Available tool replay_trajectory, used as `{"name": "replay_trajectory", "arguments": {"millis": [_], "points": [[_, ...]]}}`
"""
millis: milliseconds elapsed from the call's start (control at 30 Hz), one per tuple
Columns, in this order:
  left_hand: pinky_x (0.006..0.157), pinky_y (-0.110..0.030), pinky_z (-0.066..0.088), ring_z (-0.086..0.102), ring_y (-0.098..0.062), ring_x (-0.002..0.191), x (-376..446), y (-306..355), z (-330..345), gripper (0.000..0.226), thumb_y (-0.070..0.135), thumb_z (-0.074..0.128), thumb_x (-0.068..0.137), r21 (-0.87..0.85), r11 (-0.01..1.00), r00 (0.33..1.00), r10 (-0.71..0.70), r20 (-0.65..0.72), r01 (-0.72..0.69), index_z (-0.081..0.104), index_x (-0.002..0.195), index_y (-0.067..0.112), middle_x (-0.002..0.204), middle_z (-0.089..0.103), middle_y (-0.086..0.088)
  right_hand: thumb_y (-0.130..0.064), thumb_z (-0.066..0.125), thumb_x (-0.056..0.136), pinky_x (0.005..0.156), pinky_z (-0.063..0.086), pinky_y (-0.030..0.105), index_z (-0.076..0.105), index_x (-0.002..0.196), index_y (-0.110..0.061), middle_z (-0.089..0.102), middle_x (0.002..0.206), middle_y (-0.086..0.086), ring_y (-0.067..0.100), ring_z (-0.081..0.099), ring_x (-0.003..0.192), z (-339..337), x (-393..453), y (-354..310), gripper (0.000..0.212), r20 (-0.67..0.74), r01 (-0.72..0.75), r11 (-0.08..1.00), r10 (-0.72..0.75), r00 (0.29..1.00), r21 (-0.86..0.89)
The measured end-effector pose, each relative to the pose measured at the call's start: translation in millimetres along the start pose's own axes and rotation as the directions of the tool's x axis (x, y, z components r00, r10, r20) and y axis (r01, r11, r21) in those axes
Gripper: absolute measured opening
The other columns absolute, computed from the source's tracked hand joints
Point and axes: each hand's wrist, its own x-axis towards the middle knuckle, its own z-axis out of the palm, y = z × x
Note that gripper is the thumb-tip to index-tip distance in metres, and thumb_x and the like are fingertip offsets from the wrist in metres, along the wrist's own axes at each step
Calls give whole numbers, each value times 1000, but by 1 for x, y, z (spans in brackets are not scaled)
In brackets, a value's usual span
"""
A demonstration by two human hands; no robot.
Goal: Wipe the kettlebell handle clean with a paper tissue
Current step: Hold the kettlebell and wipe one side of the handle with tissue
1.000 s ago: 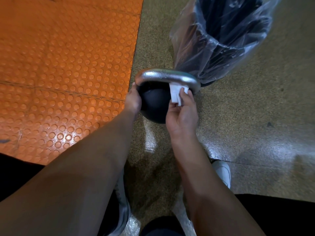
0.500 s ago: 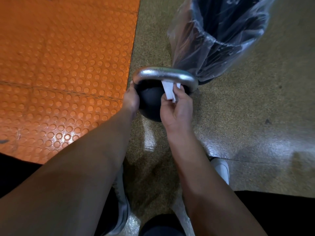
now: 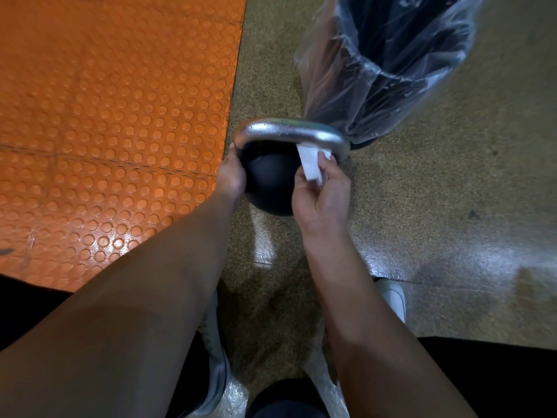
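No writing or label could be read anywhere; the orange studded mat (image 3: 114, 116) spread well to the left of the fingers, and the black bin in a clear plastic liner (image 3: 388, 64), its top cut off by the frame, stood just beyond them, touching the far right end of the handle. The black kettlebell (image 3: 268, 182) sat on the speckled floor (image 3: 452, 206) between both hands, its silver handle (image 3: 289, 131) arching just above the fingertips. The left hand (image 3: 230, 176) pressed against the ball's left side with its fingers hidden behind it, so their curl could not be told, while the right hand (image 3: 322, 191) pinched a folded white paper tissue (image 3: 310, 162) against the handle's underside near its right end.
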Motion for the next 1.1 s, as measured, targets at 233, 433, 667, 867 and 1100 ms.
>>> {"name": "replay_trajectory", "arguments": {"millis": [233, 433, 667, 867, 1100], "points": [[113, -44, 39, 50, -26, 128, 0, -1, 1, 59, 53, 33, 103, -2, 1000, 1000, 13, 1, -13, 57, 136, 11, 136, 59, -11, 5, 54, 100, 57, 53, 19, 66, 100, -8, 71, 79, 3, 11, 68, 69, -2, -6, -3, 19, -13, -33, 995, 32, 999, -93], [112, -43, 40, 52, -26, 127, 2, 0, 2, 59, 52, 32, 104, 1, 1000, 1000, 4, -5, -4, 56, 138, 10, 136, 59, -10, 4, 51, 102, 60, 50, 19, 65, 93, -11, 69, 76, -1, 7, 65, 66, 6, -5, 4, 23, 12, -53, 994, 55, 998, -94], [112, -45, 40, 53, -26, 125, 2, -1, 1, 60, 53, 32, 103, 12, 1000, 1000, 21, -3, -21, 58, 135, 9, 133, 61, -11, 4, 52, 103, 60, 53, 18, 64, 98, -9, 69, 77, 2, 8, 66, 70, 1, 2, 6, 19, 5, -15, 1000, 15, 1000, 9], [112, -45, 40, 53, -26, 125, 0, -1, 0, 63, 57, 32, 101, 19, 1000, 1000, 15, -8, -14, 59, 134, 10, 133, 62, -10, 5, 54, 102, 60, 53, 19, 65, 102, -8, 69, 89, 6, 12, 66, 76, -5, -3, 0, 18, 2, -8, 1000, 8, 1000, -26], [111, -44, 42, 55, -25, 123, -1, 1, 0, 61, 56, 33, 101, 23, 1000, 1000, 9, -8, -9, 60, 133, 11, 131, 63, -8, 5, 51, 103, 55, 52, 17, 64, 95, -9, 68, 78, 2, 7, 66, 64, 4, -3, 3, 21, 9, -51, 996, 52, 999, -66]]}}
